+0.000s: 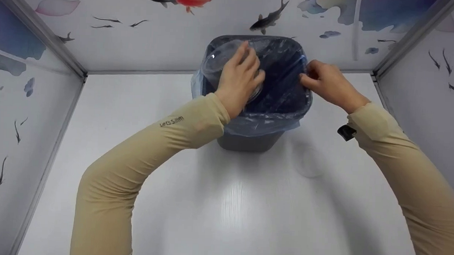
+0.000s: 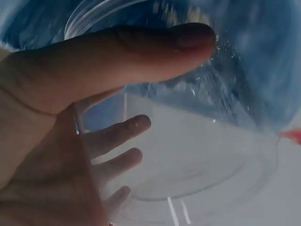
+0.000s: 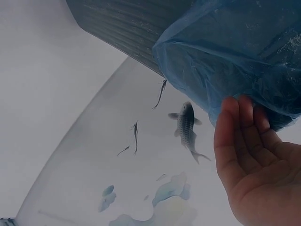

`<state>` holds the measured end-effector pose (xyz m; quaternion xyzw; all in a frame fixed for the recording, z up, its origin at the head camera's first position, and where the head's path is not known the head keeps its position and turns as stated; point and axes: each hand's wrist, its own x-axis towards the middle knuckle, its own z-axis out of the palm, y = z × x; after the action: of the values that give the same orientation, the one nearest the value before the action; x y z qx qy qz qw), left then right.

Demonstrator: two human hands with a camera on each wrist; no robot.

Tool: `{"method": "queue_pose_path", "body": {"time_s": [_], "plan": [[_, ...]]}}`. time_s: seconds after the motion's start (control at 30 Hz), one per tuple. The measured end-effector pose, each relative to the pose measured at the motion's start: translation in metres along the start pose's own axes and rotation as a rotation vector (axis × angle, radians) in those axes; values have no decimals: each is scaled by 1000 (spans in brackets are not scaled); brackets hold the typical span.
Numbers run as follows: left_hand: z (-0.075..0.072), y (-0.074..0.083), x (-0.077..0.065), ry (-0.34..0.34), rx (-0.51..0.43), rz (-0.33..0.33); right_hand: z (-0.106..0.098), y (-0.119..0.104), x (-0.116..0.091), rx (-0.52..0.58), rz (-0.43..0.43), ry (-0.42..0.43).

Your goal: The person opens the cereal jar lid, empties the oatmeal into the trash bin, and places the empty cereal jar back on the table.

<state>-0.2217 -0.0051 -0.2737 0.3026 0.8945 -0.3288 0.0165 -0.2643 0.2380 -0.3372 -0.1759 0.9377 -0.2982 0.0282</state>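
Observation:
A grey trash bin (image 1: 249, 142) stands at the back of the table, lined with a blue translucent garbage bag (image 1: 265, 124) folded over its rim. Over the bin's left part, my left hand (image 1: 240, 73) grips a clear plastic jar (image 1: 214, 63). The jar is tilted, its ringed mouth towards the bag and its base up. In the left wrist view the thumb crosses the near side of the jar (image 2: 188, 155), with fingers seen through the wall. My right hand (image 1: 328, 82) holds the bin's right rim through the bag (image 3: 211, 70), thumb inside and fingers outside.
A faint clear round lid (image 1: 309, 160) lies on the white table (image 1: 224, 210), right of the bin. White panels with fish pictures (image 1: 268, 19) enclose the back and both sides; the bin stands close to the back panel.

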Motion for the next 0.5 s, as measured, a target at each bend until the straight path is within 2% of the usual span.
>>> {"method": "queue_pose_path", "body": {"time_s": [0.07, 0.2, 0.37, 0.43, 0.5], "plan": [[5, 4, 5, -15, 7, 14, 0, 0, 0, 4, 1, -8], [2, -1, 9, 30, 27, -37, -2, 3, 0, 2, -7, 9], [-5, -9, -1, 39, 74, -67, 0, 3, 2, 3, -4, 23], [-7, -10, -7, 75, 104, -80, 0, 4, 2, 3, -3, 25], [-10, -10, -13, 159, 131, -120, 1, 4, 2, 4, 1, 29]]}}
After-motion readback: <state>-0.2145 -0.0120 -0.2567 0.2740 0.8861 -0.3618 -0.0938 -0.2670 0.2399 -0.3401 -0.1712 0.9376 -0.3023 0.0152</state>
